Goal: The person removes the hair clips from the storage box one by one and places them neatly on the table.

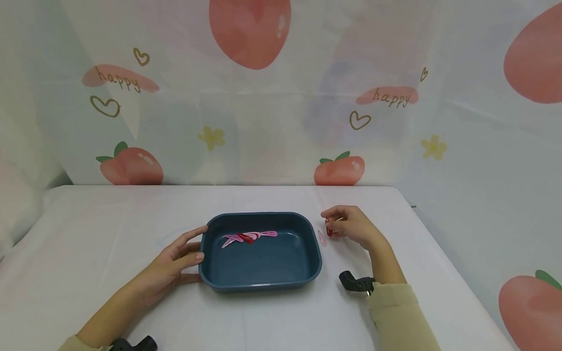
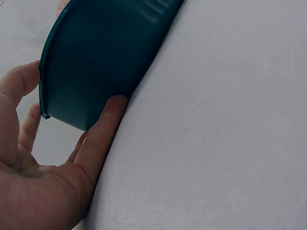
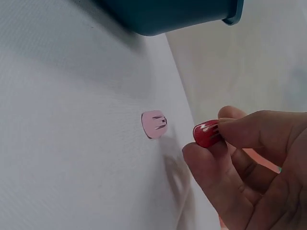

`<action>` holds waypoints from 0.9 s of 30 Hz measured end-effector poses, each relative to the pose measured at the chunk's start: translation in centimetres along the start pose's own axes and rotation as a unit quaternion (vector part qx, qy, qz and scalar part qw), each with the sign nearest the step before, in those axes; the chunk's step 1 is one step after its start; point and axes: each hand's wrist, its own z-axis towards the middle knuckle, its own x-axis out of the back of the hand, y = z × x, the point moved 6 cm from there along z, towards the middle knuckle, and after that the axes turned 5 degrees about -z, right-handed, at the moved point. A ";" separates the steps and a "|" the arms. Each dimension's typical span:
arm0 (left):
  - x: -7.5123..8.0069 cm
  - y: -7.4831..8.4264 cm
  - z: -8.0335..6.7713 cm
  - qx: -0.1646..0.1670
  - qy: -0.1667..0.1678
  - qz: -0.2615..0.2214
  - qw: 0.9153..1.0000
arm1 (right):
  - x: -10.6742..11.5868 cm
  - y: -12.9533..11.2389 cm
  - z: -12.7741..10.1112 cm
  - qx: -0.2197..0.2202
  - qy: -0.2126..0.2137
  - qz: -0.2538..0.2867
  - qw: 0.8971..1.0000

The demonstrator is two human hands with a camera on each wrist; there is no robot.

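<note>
A dark teal tray [image 1: 263, 273] sits mid-table with several pink and red hair clips [image 1: 248, 237] inside. My left hand [image 1: 182, 256] rests against the tray's left wall [image 2: 103, 52], fingers straight, thumb [image 2: 103, 129] along its base. To the right of the tray, my right hand [image 1: 347, 225] pinches a red hair clip [image 3: 207, 133] just above the table. A pale pink hair clip [image 1: 322, 238] lies on the cloth between the tray and that hand, shown end-on in the right wrist view [image 3: 153, 123].
The table [image 1: 110, 229] is covered in a white cloth. A strawberry-print curtain [image 1: 281, 97] hangs behind and to the right. Black wrist-camera mounts [image 1: 353, 282] sit by each forearm.
</note>
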 end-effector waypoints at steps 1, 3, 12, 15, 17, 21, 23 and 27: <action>0.0 0.0 0.0 0.000 0.000 -0.001 1.000 | -0.1 0.1 0.0 0.000 -0.002 -0.004 1.000; 0.0 0.0 0.0 -0.001 0.000 -0.003 1.000 | -0.2 0.1 0.1 0.001 -0.007 -0.013 1.000; 0.0 -0.3 -0.1 0.003 -0.006 -0.009 1.000 | -0.8 0.6 0.1 -0.012 -0.024 -0.029 0.999; 0.1 -0.2 -0.1 0.001 -0.007 -0.011 1.000 | -0.8 0.6 0.0 -0.012 -0.021 -0.043 0.999; 0.0 -0.2 -0.1 0.000 -0.008 -0.011 1.000 | -0.8 0.6 0.0 -0.017 -0.018 -0.056 0.998; 0.0 -0.1 -0.1 -0.001 -0.005 -0.004 1.000 | -0.9 0.7 0.0 -0.033 -0.012 -0.083 0.996; -0.1 -0.1 -0.1 -0.001 -0.004 -0.003 1.000 | -0.9 0.7 0.0 -0.035 -0.013 -0.093 0.995; -0.1 0.1 0.0 -0.008 -0.011 -0.008 1.000 | -0.7 0.7 0.1 -0.032 -0.012 -0.105 0.994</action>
